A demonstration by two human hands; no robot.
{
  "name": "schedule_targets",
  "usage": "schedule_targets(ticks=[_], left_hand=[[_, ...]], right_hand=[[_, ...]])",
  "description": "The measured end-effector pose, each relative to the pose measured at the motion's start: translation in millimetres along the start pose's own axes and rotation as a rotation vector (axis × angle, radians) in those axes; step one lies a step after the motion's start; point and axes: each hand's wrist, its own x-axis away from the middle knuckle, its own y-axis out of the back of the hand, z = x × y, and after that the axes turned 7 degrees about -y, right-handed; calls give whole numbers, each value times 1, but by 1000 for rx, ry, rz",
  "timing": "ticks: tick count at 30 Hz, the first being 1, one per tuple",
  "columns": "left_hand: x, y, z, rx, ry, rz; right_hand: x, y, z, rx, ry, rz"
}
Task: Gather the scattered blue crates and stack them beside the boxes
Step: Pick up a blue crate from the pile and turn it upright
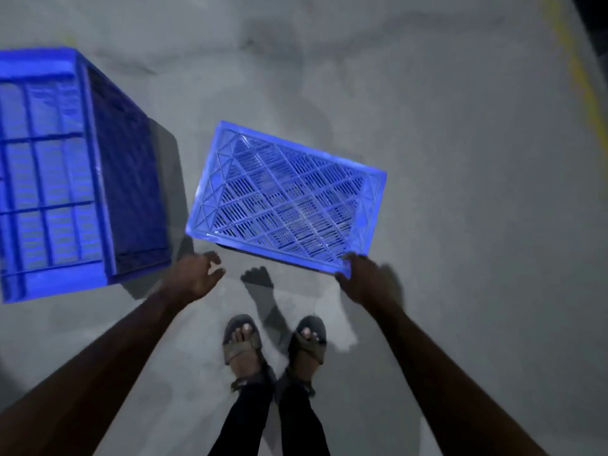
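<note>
A blue crate point(286, 199) lies upside down on the grey floor in front of me, its slotted base facing up. My right hand point(360, 278) grips its near right corner, fingers curled over the edge. My left hand point(197, 274) hovers just off the near left corner with loosely curled fingers, holding nothing and not touching the crate. A second, larger-looking blue crate point(65, 172) lies on its side at the left, ribbed wall up, partly cut off by the frame edge.
My two feet in sandals point(243, 343) stand close behind the upside-down crate. A yellow floor line point(582, 80) runs along the far right. Bare concrete floor point(460, 225) spreads to the right and beyond the crates.
</note>
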Motion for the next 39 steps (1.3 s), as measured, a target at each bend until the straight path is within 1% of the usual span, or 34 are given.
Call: schedule_targets(ticks=[2, 3, 5, 7, 9, 11, 13, 15, 17, 19, 21, 23, 24, 26, 27, 28, 30, 31, 33, 34, 36, 37, 38, 39], left_hand=[[-36, -10, -1, -78, -82, -102], [-52, -13, -2, -105, -126, -175], [-83, -16, -7, -139, -155, -336], [-108, -13, -10, -138, -79, -507], [-133, -5, 2, -44, 31, -616], [-154, 4, 21, 127, 127, -605], [-164, 14, 28, 292, 205, -537], [-168, 19, 26, 366, 293, -483], [-172, 21, 23, 496, 352, -479], [-173, 26, 19, 677, 353, -500], [-168, 27, 11, 783, 388, -482], [-157, 22, 4, 851, 415, -479], [-153, 18, 3, 879, 429, -490], [-145, 7, 0, 928, 462, -538], [-140, 2, -4, 958, 447, -566], [-136, -1, -11, 991, 422, -607], [-129, -9, -22, 1064, 368, -717], [-125, -11, -29, 1159, 332, -774], [-122, -5, -43, 1447, 242, -848], [-123, -1, -47, 1536, 225, -877], [-132, 1, -44, 1589, 259, -983], [-135, 1, -36, 1579, 287, -1021], [-133, -1, -31, 1586, 295, -1043], [-133, -8, -18, 1606, 296, -1018]], right_hand=[[-44, -11, -6, -31, -24, -63], [-62, -17, -10, -59, -30, -145], [-95, -34, -22, -95, -36, -367], [-118, -45, -31, -167, -116, -490], [-133, -48, -33, -305, -209, -521], [-148, -46, -33, -482, -252, -502], [-159, -47, -34, -640, -298, -406], [-163, -47, -37, -737, -337, -336], [-170, -39, -43, -878, -372, -265], [-180, -30, -49, -1040, -341, -217], [-201, -25, -68, -1084, -277, -183], [-235, -31, -99, -1123, -249, -145], [-236, -26, -106, -1151, -244, -146], [-241, -22, -123, -1224, -212, -113], [-230, -14, -121, -1249, -210, -85], [-203, 1, -103, -1264, -222, -93], [-165, 21, -78, -1350, -212, -168], [-156, 25, -73, -1429, -215, -189], [-150, 26, -74, -1624, -233, -220], [-148, 27, -77, -1708, -253, -248], [-149, 28, -84, -1838, -289, -268], [-153, 24, -92, -1885, -298, -270], [-155, 19, -99, -1932, -302, -256], [-158, 11, -106, -1959, -297, -247]])
